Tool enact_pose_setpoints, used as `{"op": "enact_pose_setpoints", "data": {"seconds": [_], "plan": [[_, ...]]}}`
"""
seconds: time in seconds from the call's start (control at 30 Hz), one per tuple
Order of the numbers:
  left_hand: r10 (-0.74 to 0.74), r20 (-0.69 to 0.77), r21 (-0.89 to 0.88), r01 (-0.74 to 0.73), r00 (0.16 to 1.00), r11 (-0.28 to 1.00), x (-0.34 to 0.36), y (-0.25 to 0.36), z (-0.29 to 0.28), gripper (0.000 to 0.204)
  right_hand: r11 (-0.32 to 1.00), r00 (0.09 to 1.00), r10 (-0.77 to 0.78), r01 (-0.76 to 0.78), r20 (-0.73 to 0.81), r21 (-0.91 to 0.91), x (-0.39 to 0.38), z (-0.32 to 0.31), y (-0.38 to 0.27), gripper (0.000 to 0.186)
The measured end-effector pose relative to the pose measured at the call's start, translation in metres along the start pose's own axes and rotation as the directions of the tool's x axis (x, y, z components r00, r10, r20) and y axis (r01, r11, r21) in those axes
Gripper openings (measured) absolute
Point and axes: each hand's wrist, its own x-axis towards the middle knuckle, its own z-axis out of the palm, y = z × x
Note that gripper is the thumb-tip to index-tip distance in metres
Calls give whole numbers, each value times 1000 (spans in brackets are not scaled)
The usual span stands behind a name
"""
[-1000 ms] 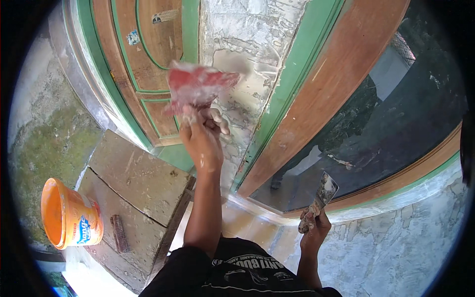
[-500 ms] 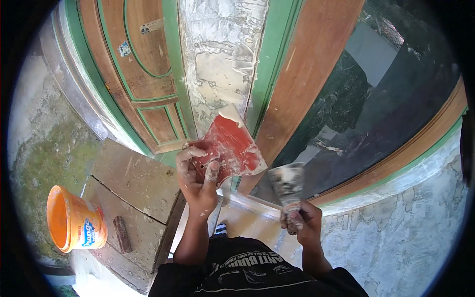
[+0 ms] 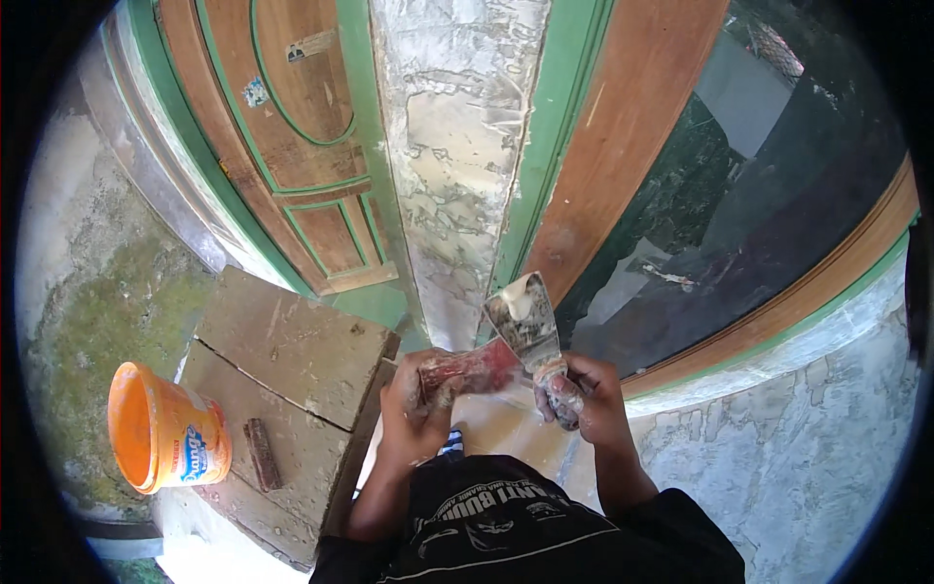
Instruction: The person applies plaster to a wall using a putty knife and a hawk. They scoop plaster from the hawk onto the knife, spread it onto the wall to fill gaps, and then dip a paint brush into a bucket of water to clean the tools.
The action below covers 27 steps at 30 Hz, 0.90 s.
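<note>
Off the right edge of the surface [image 3: 282, 321], the left hand [image 3: 416, 414] is curled firmly round a red plate [image 3: 479, 367]. The right hand [image 3: 595, 401] grips a putty knife [image 3: 530, 329] by its handle — pale paste on the blade, which overlaps the plate's end; whether they touch, I cannot tell. An orange bucket [image 3: 173, 428] stands near the surface's left edge — a brown block [image 3: 262, 455] just beside it.

Wooden door [image 3: 302, 88] (green-trimmed), patchy wall [image 3: 778, 487], dark window [image 3: 808, 224]

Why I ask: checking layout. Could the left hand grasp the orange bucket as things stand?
Probably not: the left hand holds a red spreader, though the way to the orange bucket, past a brown block, looks free.
</note>
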Motion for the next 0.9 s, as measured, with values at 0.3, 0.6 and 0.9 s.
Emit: {"op": "enact_pose_setpoints", "data": {"seconds": [0.3, 0.6, 0.9], "plan": [[-442, -17, -431, 392, 897, 813, 5, 26, 2, 36, 638, 749, -658, 497, -81, -588, 31, 2, 38, 34], [-445, -128, -608, 284, 886, 741, 19, 47, 4, 34, 278, 655, -742, 493, 142, -824, 36, -55, 44, 29], [-132, -509, -244, 5, 851, 970, 16, 24, 52, 16, 996, 982, -75, 81, 174, -26, 17, -78, 14, 17]]}}
